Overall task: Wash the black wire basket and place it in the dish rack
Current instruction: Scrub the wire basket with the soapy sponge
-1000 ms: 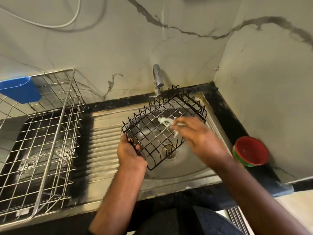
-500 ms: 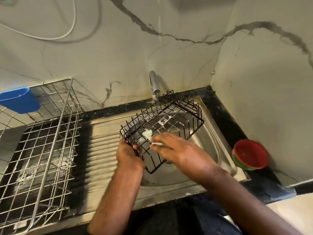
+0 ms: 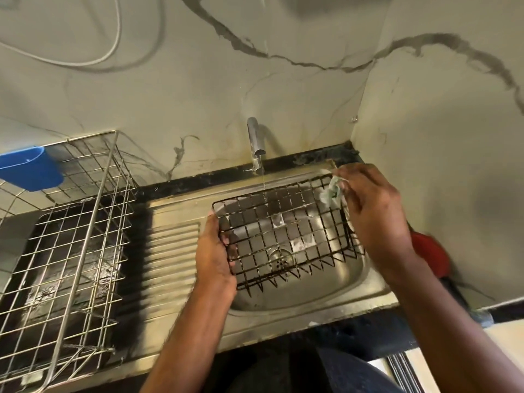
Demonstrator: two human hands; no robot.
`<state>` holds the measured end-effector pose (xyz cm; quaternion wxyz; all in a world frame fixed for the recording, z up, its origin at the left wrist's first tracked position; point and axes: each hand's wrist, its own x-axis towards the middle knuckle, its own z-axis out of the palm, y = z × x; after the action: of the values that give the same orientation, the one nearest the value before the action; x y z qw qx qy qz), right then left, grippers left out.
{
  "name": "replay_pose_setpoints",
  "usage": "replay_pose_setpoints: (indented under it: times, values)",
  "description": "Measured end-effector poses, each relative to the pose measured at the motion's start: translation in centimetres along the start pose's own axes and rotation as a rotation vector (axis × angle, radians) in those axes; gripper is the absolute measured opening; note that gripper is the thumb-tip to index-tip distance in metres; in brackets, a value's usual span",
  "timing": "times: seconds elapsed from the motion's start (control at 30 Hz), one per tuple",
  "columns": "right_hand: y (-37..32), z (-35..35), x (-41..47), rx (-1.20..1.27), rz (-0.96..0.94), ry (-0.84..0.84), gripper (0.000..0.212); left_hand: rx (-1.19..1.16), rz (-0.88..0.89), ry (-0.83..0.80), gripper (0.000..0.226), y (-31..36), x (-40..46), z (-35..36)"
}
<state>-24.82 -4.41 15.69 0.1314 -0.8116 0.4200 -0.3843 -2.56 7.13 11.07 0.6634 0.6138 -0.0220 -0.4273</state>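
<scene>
The black wire basket (image 3: 286,236) is over the sink (image 3: 312,296), under a thin stream from the tap (image 3: 256,146). My left hand (image 3: 214,259) grips its left edge. My right hand (image 3: 374,214) pinches a soapy scrubber (image 3: 331,192) at its far right corner; the dish rack (image 3: 65,251) stands well left of my left hand

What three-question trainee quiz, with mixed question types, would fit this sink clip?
1. True or false: the left hand grips the black wire basket by its left edge.
2. What does the right hand pinch? A) soapy scrub pad B) spoon C) cup
3. Fill in: water runs from the steel tap onto the ____.

Key: 1 true; 2 A; 3 basket.
</scene>
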Motion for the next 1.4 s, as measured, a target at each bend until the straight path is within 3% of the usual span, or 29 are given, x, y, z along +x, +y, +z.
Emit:
replay_pose_setpoints:
  times: [0.1,0.27,0.33,0.5,0.6,0.77,0.87,1.03,1.23,1.4]
  values:
    - [-1.4,0.6,0.1,0.010,-0.035,0.018,0.035,0.044,0.060,-0.105,0.076,-0.4,-0.6,0.3]
    - [-4.2,2.4,-1.4,0.082,-0.130,-0.131,0.047,0.111,0.099,-0.101,0.099,-1.7,-1.3,1.4]
    - [-5.0,2.4,-1.6,0.103,-0.207,-0.151,0.050,0.119,0.154,-0.090,0.094,-1.7,-1.1,1.4]
    - [-5.6,2.1,-1.5,0.172,-0.266,-0.204,0.065,0.134,0.440,-0.117,0.042,-1.0,-1.5,1.9]
    - [-6.3,2.5,-1.7,0.178,-0.318,-0.284,0.074,0.151,0.564,-0.146,0.053,-0.6,-1.9,2.2]
    - [-4.8,2.6,-1.0,0.192,-0.214,-0.202,0.041,0.171,0.627,-0.117,0.073,-0.7,-1.8,2.1]
    - [-4.5,2.0,-0.7,0.189,-0.239,-0.288,0.046,0.203,0.681,-0.144,0.089,-0.5,-1.6,2.1]
    - [-2.7,1.5,0.3,0.145,-0.149,-0.124,0.045,0.201,0.667,-0.130,0.083,-0.1,-1.5,1.9]
    - [1.4,1.0,1.6,-0.005,0.135,-0.129,0.032,0.264,0.735,-0.221,0.078,-0.3,-1.9,1.6]
    - [-1.4,1.2,1.3,0.064,0.095,-0.203,0.035,0.356,0.818,-0.276,0.072,-0.9,-2.1,2.0]
